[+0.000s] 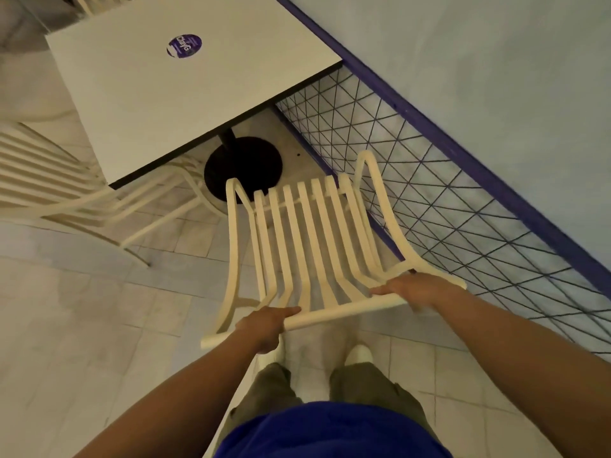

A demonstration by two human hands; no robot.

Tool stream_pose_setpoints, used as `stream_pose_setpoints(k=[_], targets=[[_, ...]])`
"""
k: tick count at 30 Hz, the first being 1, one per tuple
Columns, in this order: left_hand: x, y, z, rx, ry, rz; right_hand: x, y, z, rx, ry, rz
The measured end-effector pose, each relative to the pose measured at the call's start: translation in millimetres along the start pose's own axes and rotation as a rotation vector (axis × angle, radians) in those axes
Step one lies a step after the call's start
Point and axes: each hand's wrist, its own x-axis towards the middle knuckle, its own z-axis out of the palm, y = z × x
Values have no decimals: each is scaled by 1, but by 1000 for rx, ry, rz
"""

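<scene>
Down on the tiled floor [99, 325], near its right edge where the wire mesh fence [429, 193] runs, I see the cream slatted chair [297, 242], back towards me and seat slats running away towards the black pedestal base [244, 166]. Both hands are on its top rail [344, 312]. My left hand [264, 328] grips the rail left of centre, fingers curled under it and a fingertip lying along the top. My right hand [413, 290] wraps the rail close to its right corner, fingers curled round it. I cannot tell whether the chair's legs touch the floor; they are hidden under the seat. The chair's right armrest [380, 206] sits just beside the mesh, the left armrest [233, 233] faces open floor. A white table [148, 104] stands beyond the chair, its near edge above the pedestal base, with a round purple sticker [184, 45] near the far edge. A second cream chair [49, 180] sits at the table's left side, partly tucked under it. A purple frame rail [463, 150] tops the fence against a pale wall [496, 61]. White shoes [358, 353] stand on the floor just behind the held chair.
</scene>
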Motion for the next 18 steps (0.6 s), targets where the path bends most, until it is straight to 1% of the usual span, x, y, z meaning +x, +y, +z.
stream_pose_setpoints(k=[3, 6, 9, 13, 18], targets=[[9, 20, 1, -34, -3, -19, 1, 22, -8, -39, 0, -10], [13, 30, -4, -37, -17, -31, 1, 33, -12, -52, 42, -3], [16, 32, -5, -56, -50, -43, 2, 34, -11, -66, 49, 22], [21, 29, -3, -74, -65, -12, 1, 32, -9, -3, 52, 97], [24, 27, -2, -123, -96, 33, 6, 13, -5, 14, 48, 107]])
